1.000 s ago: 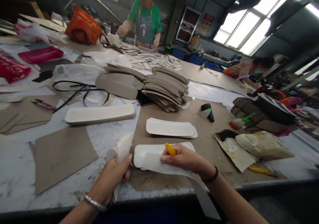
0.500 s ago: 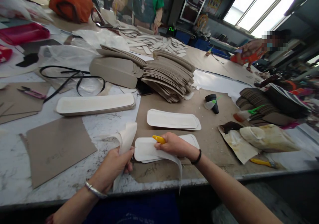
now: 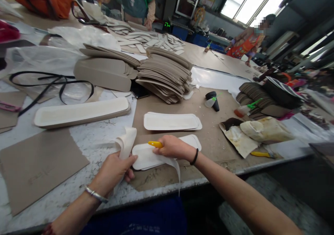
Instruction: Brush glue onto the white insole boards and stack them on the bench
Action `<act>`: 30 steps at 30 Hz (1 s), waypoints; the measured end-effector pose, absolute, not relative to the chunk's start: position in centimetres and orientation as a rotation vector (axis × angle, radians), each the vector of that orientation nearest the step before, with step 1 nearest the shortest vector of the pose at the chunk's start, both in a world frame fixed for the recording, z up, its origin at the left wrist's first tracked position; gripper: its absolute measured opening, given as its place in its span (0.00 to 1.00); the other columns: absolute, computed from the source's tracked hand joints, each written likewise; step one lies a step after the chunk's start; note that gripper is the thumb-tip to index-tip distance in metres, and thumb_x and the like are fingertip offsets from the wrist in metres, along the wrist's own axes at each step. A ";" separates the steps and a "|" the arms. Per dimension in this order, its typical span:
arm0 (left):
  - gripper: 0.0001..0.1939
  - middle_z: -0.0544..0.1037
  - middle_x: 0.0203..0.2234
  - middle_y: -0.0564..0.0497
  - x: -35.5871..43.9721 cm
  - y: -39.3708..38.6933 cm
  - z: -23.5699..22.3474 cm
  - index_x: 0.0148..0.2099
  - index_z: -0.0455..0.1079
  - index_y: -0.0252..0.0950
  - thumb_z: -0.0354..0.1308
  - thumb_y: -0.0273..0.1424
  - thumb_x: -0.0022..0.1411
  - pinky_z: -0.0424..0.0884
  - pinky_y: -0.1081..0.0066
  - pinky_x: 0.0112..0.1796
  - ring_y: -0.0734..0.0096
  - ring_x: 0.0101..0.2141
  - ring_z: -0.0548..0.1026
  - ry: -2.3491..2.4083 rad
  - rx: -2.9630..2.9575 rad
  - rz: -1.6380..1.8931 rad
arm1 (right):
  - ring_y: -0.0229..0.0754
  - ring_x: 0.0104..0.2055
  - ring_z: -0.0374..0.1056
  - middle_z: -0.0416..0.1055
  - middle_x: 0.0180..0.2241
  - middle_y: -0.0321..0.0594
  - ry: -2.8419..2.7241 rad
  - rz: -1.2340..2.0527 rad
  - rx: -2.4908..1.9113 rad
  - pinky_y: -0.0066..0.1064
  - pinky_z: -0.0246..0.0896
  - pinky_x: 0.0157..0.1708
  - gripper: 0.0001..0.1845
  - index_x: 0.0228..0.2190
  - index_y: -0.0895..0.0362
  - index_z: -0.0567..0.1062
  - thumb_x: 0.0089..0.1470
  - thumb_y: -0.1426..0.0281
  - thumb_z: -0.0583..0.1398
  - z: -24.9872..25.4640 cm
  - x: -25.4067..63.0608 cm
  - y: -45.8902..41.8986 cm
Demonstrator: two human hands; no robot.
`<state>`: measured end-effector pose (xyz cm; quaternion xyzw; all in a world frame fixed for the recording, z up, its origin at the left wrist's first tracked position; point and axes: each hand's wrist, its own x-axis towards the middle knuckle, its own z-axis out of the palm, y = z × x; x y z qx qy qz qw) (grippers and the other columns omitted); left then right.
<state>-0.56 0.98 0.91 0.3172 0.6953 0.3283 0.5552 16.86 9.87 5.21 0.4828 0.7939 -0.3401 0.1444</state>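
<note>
My left hand (image 3: 113, 169) is closed around a folded bundle of white strips (image 3: 127, 141), its thumb tip at the left end of the nearest white rounded panel (image 3: 143, 156). Over that panel, my right hand (image 3: 173, 147) is closed on a yellow-handled tool (image 3: 155, 144); the tool's working end is hidden. From beneath the right hand, a thin white strip (image 3: 177, 170) curves down past the table edge. Whether the fingers also pinch this strip, I cannot tell. Just behind lies another small pile of white rounded panels (image 3: 171, 121).
Curved grey-brown pieces (image 3: 165, 76) are stacked behind. A long white-topped stack (image 3: 82, 112) and a brown board (image 3: 41, 169) lie left. To the right are a small bottle (image 3: 210, 102), a stained roll (image 3: 266, 128) and a yellow-handled brush (image 3: 261, 154). Two people stand across the tables.
The view has swung right, so the scene sits further left. My left thumb has straightened toward the panel's end. Both hands keep hold of the same things.
</note>
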 end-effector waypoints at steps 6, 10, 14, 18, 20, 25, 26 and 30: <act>0.19 0.68 0.06 0.51 -0.8 0.6 1.3 0.14 0.65 0.38 0.61 0.45 0.44 0.62 0.72 0.20 0.72 0.13 0.64 1.650 0.821 0.754 | 0.39 0.28 0.64 0.72 0.26 0.38 2.220 -0.802 1.643 0.27 0.48 0.26 0.11 0.31 0.59 0.78 0.56 0.66 0.58 6.6 24.7 9.1; 0.22 0.69 0.07 0.49 -0.9 0.4 1.0 0.11 0.65 0.37 0.61 0.45 0.46 0.62 0.72 0.21 0.71 0.14 0.64 1.669 0.841 0.733 | 0.43 0.38 0.69 0.75 0.36 0.43 2.207 -0.602 1.858 0.27 0.55 0.34 0.13 0.39 0.60 0.76 0.60 0.69 0.54 5.5 28.6 8.3; 0.26 0.71 0.08 0.49 -1.0 0.4 0.7 0.11 0.65 0.35 0.62 0.50 0.46 0.60 0.73 0.23 0.72 0.16 0.65 1.695 0.856 0.668 | 0.47 0.43 0.71 0.75 0.41 0.46 2.115 -0.347 1.918 0.30 0.57 0.37 0.13 0.44 0.57 0.72 0.63 0.66 0.51 4.3 28.3 8.0; 0.30 0.68 0.07 0.52 -0.7 0.3 0.9 0.13 0.67 0.35 0.61 0.57 0.45 0.61 0.73 0.24 0.72 0.16 0.65 1.731 0.870 0.659 | 0.48 0.43 0.72 0.76 0.40 0.47 2.099 -0.245 1.882 0.31 0.58 0.36 0.11 0.43 0.56 0.70 0.64 0.66 0.51 4.1 27.4 7.9; 0.32 0.67 0.07 0.53 -0.5 0.2 1.1 0.12 0.66 0.35 0.59 0.60 0.45 0.61 0.72 0.25 0.72 0.15 0.64 1.761 0.881 0.670 | 0.49 0.43 0.72 0.76 0.40 0.47 2.108 -0.241 1.873 0.31 0.59 0.36 0.11 0.42 0.57 0.70 0.64 0.66 0.51 4.1 27.4 7.9; 0.32 0.69 0.07 0.53 -0.6 0.7 1.3 0.10 0.64 0.38 0.62 0.62 0.37 0.60 0.72 0.23 0.71 0.15 0.63 1.714 0.796 0.613 | 0.49 0.43 0.72 0.76 0.40 0.47 2.142 -0.234 1.832 0.32 0.60 0.37 0.10 0.41 0.57 0.70 0.63 0.66 0.52 3.8 27.6 8.1; 0.31 0.69 0.07 0.53 -0.7 0.8 1.3 0.10 0.65 0.38 0.63 0.61 0.36 0.60 0.72 0.23 0.71 0.15 0.64 1.699 0.777 0.594 | 0.49 0.42 0.72 0.76 0.40 0.47 2.152 -0.231 1.817 0.32 0.60 0.37 0.10 0.41 0.57 0.70 0.64 0.66 0.52 3.8 27.6 8.1; 0.33 0.69 0.07 0.51 -1.1 1.2 1.3 0.09 0.65 0.37 0.61 0.63 0.36 0.61 0.71 0.24 0.71 0.15 0.64 1.692 0.810 0.519 | 0.49 0.41 0.73 0.76 0.39 0.48 2.168 -0.214 1.762 0.32 0.61 0.36 0.11 0.41 0.58 0.70 0.64 0.66 0.52 3.6 27.6 8.4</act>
